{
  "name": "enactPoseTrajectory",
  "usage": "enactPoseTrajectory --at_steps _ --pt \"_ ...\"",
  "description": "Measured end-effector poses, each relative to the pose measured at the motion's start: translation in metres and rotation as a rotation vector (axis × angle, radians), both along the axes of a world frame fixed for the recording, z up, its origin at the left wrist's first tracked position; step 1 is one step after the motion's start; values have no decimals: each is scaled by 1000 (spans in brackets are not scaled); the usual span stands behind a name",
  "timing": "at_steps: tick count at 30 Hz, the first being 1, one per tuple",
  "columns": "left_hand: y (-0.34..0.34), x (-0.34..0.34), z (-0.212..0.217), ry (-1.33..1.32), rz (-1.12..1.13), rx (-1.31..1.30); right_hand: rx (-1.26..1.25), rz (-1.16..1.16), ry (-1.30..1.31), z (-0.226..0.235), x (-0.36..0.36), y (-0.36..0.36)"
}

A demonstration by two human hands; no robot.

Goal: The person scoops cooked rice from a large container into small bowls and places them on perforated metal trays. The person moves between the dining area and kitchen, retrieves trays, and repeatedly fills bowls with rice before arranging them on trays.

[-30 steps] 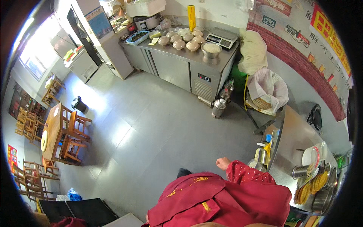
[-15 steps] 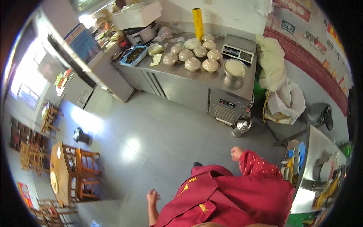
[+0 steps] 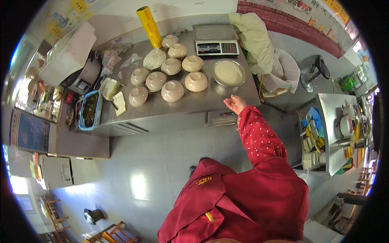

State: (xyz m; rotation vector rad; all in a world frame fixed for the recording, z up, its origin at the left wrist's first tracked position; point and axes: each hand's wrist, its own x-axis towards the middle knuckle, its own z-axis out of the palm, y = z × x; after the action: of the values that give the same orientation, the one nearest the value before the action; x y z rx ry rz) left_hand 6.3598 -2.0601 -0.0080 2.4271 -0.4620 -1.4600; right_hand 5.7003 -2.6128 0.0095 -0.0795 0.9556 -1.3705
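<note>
Brushed, dull-sheened steel on the counter [image 3: 194, 103], smooth and faintly reflective. Glazed, glossy cream ceramic on the 8 upturned bowls [image 3: 173, 90]. Polished metal on the round bowl [image 3: 229, 73], heaped with matt, grainy white rice. Shiny yellow plastic film on the roll [image 3: 149, 26]. Crinkled clear plastic on the bags [image 3: 154, 58]. Soft matt red cloth, white-dotted, on the sleeve [image 3: 259, 135] behind the bare right hand [image 3: 236, 104]. Smooth grey tile with glossy glare on the floor [image 3: 137, 178]

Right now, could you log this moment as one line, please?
right hand: open, over steel counter edge | nearest: metal bowl of rice | left hand: unseen
</note>
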Motion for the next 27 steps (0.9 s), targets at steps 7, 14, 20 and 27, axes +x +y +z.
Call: enactPoseTrajectory --at_steps 7,14,20,27 --pt "-346 63 61 92 -34 -447 127 -305 26 -14 -14 -79" --pt "-485 4 71 263 -277 -207 138 -374 -47 -7 -22 -88" --pt "-503 71 12 -86 -698 70 177 -422 -99 10 -3 -57" --pt "-561 112 0 -41 -741 70 186 159 837 50 4 -28"
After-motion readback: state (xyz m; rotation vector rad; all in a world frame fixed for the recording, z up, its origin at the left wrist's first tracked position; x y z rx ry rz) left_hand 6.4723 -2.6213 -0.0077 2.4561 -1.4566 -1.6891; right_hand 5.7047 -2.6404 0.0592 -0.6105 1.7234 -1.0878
